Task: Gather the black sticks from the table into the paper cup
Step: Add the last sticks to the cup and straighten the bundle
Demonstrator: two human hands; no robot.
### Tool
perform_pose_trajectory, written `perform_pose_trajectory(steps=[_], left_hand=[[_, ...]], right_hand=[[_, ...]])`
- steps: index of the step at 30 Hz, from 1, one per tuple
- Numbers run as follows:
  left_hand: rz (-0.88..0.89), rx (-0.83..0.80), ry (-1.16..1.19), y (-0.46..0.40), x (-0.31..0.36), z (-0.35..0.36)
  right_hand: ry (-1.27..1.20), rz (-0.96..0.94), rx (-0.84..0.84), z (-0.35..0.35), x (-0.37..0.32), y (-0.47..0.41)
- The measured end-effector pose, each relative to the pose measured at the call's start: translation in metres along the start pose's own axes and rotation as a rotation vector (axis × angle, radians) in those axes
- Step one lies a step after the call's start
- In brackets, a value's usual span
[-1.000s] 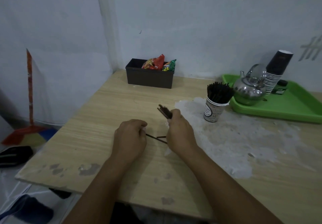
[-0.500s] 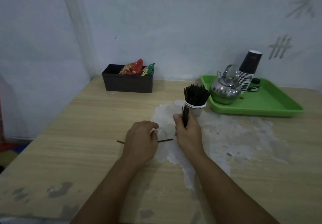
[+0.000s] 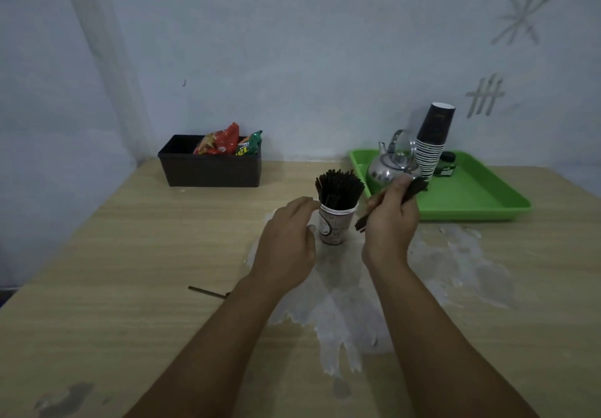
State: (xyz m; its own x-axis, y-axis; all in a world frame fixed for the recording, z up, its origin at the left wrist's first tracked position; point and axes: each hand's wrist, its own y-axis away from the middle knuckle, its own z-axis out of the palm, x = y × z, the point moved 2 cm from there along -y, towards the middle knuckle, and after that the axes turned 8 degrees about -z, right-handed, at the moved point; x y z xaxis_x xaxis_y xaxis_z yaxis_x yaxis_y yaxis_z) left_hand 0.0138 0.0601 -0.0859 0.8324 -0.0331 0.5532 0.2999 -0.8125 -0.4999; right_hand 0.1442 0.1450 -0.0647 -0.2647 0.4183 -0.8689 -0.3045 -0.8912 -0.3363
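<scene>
Beside the paper cup, the right hand grips a stick bundle slanting up-right; left hand seemingly relaxed.

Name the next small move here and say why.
Probably tip the bundle in the right hand upright over the cup and drop it in: it is held slanted beside the cup, and the left hand is at the rim.

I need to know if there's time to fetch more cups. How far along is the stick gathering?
Most looks done: the paper cup is packed with black sticks. In hand: the right hand grips a bundle beside the cup, the left hand reaching to it. Left: one loose stick on the table.
</scene>
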Motion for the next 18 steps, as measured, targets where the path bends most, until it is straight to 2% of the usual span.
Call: perform_pose_trajectory(steps=[9,13,18], left_hand=[[0.055,-0.058,0.000,-0.002,0.009,0.019],[0.049,-0.064,0.018,-0.003,0.008,0.019],[0.015,-0.101,0.056,0.000,0.002,0.021]], right_hand=[[0.007,-0.011,-0.071,0.027,0.005,-0.036],[0.043,0.008,-0.162,0.035,0.018,-0.034],[0.222,-0.124,-0.332,0.031,0.031,-0.024]])
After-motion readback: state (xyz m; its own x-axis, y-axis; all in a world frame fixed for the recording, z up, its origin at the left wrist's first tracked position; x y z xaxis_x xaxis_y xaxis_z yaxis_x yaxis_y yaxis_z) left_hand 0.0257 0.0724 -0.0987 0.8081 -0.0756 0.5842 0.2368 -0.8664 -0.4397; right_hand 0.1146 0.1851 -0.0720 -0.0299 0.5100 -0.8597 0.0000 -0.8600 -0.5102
